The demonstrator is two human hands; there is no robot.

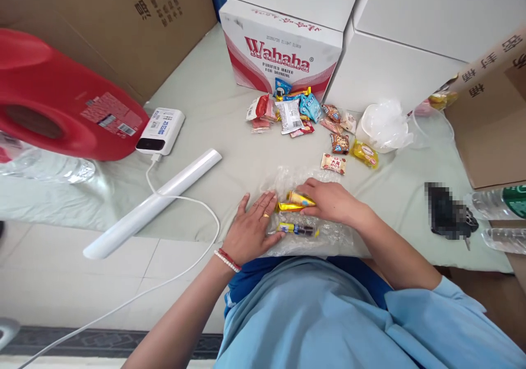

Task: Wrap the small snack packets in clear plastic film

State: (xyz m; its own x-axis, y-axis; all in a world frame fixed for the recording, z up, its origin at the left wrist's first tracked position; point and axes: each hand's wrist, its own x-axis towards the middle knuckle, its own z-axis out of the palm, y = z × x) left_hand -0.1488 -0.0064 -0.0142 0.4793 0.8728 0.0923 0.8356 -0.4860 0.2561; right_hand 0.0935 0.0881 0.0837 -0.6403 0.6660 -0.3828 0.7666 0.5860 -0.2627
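My left hand (250, 224) lies flat, fingers spread, on the left part of a clear plastic bag (329, 235) at the near edge of a pale cloth surface (213, 111). My right hand (329, 200) rests on the same bag, fingertips touching two yellow-wrapped snack sticks (296, 201). Another long wrapped snack (298, 229) lies inside the bag just below my hands. Farther back sits a pile of small snack packets (293, 111); loose packets (333, 162) lie between the pile and the bag.
A Wahaha water carton (283, 48) and white boxes (394, 68) stand behind. A red jug (61, 101), power bank (161, 131) with cable and white tube (152, 202) are left. Clear bag (384, 125), cardboard box (489, 117) and bottles (499, 202) are right.
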